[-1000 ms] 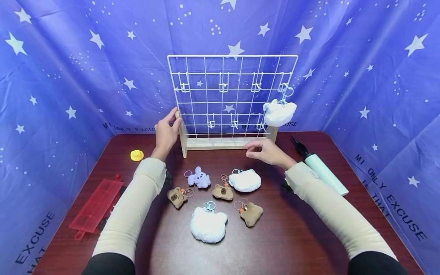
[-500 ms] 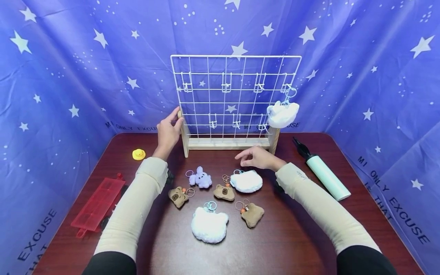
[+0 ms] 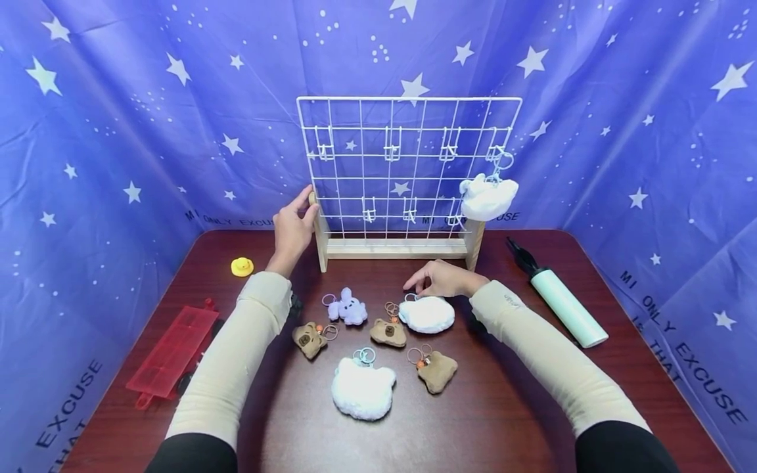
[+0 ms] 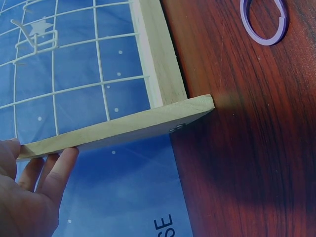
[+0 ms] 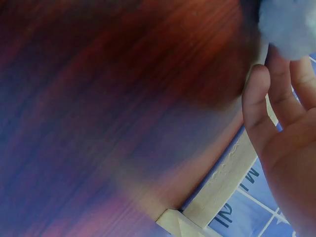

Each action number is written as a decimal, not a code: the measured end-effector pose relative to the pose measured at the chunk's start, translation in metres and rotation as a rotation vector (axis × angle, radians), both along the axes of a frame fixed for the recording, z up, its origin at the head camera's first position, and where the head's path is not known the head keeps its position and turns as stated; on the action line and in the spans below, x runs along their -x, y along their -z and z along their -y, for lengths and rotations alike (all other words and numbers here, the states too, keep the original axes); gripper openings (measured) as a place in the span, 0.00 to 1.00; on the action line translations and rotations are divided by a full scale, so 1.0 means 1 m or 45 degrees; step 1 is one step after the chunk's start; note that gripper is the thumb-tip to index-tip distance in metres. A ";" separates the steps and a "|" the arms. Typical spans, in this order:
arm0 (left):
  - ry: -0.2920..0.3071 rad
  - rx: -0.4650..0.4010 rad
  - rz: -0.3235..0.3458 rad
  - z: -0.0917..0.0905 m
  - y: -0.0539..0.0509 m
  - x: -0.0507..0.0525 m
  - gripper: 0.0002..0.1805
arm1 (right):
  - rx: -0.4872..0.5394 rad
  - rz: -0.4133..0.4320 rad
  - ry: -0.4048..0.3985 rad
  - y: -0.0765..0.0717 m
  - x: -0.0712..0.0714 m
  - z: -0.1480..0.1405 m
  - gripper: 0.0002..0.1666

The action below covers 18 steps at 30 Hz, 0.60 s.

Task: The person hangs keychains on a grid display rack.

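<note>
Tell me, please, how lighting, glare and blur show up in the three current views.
Head view: a pale glare on the near middle of the table, things mostly clear; left wrist view: the wooden stand fairly crisp, a dark shadow patch on the tabletop beside it; right wrist view: soft, smeared-looking table grain, a white plush blurred at the frame's edge.

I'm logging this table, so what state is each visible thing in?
Rack: upright
Left hand: gripping rack
Hanging white plush: hooked on rack
Other hooks: bare
Lying white plushes: no faces showing
Right hand: by one white plush, contact unclear
Purple plush: lying face up
Brown plushes: lying, two face up
Duck: upright
Pump: lying
Red tray: partly hidden
</note>
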State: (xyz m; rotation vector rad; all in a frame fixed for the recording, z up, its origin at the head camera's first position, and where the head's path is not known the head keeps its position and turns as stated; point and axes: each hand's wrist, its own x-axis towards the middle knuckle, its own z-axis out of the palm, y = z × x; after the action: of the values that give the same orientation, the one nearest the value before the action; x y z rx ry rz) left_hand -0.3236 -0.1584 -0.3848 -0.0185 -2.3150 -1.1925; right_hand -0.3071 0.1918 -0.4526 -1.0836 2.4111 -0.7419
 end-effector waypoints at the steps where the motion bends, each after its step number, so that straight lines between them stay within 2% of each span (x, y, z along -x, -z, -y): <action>1: 0.000 -0.001 0.004 0.000 0.000 0.000 0.24 | -0.008 -0.003 -0.010 0.000 0.000 0.000 0.20; 10: 0.002 -0.022 0.031 -0.001 0.001 0.001 0.24 | -0.049 -0.079 -0.059 0.002 0.000 0.003 0.20; 18: -0.020 0.005 0.003 -0.001 0.002 0.001 0.24 | -0.049 -0.105 -0.096 0.006 0.002 0.003 0.21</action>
State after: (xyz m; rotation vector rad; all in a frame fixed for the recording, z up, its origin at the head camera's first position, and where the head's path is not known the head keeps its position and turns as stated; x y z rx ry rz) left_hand -0.3249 -0.1578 -0.3866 -0.0006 -2.3155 -1.1809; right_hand -0.3088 0.1892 -0.4588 -1.2038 2.4273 -0.6349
